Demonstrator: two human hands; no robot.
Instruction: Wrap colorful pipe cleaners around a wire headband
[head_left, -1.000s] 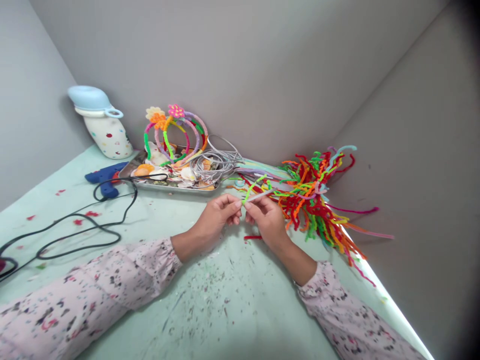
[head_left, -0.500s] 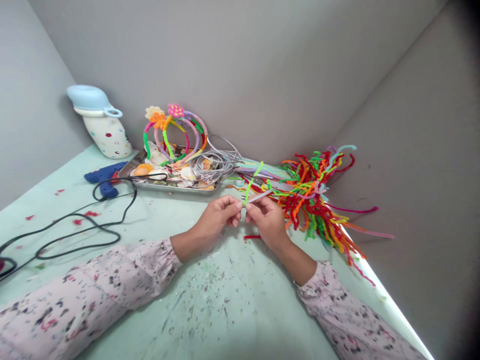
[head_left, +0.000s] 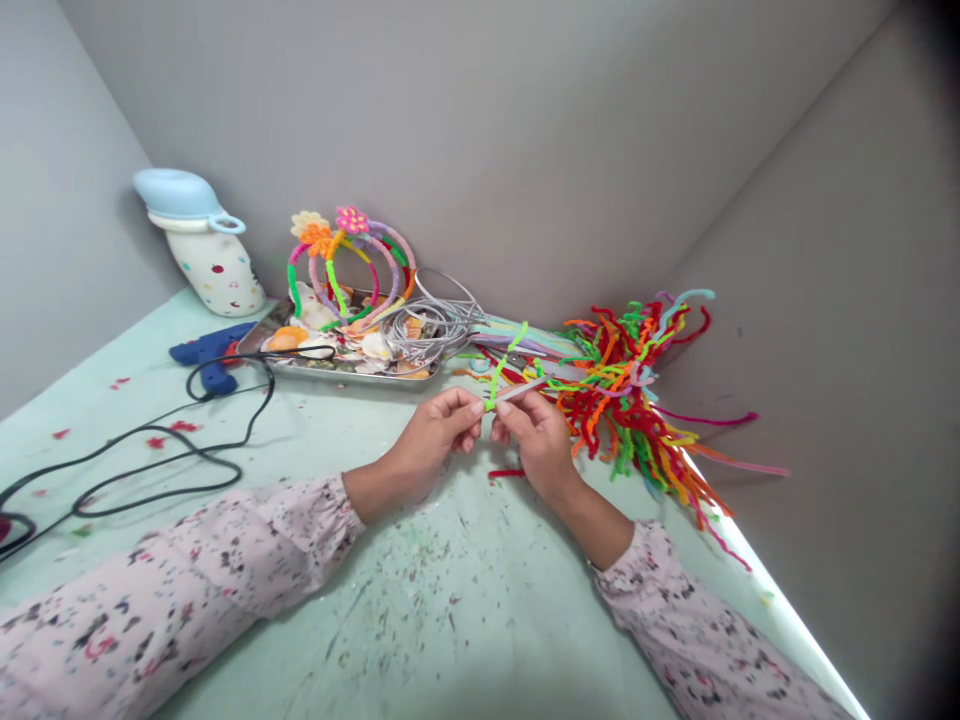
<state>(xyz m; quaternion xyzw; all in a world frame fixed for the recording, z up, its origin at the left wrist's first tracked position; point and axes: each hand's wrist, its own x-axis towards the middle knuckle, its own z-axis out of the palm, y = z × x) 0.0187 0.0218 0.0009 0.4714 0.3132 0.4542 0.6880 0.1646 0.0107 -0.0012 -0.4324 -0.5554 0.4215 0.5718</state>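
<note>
My left hand (head_left: 433,432) is closed in a pinch at the lower end of a lime-green pipe cleaner (head_left: 497,372), which stands up from the fingertips. A thin grey strip (head_left: 523,389), perhaps wire, runs from that spot up to the right, across my right hand's fingers. My right hand (head_left: 541,440) is closed around the strip, thumb bent close to the join. The green piece seems wrapped around the strip's end, though the fingertips hide part of it. Just beyond the hands lies a large bunch of coloured pipe cleaners (head_left: 622,385).
A metal tray (head_left: 352,378) holds shells, a coil of grey wire (head_left: 431,335) and several flower-topped hoops (head_left: 352,262). Left of it are a blue glue gun (head_left: 206,357), its black cord (head_left: 161,450) and a white bottle (head_left: 214,270). Grey walls stand behind and at right.
My right thumb has drawn back slightly from the join, showing more of the green wrap. The left hand and the things on the table look the same.
</note>
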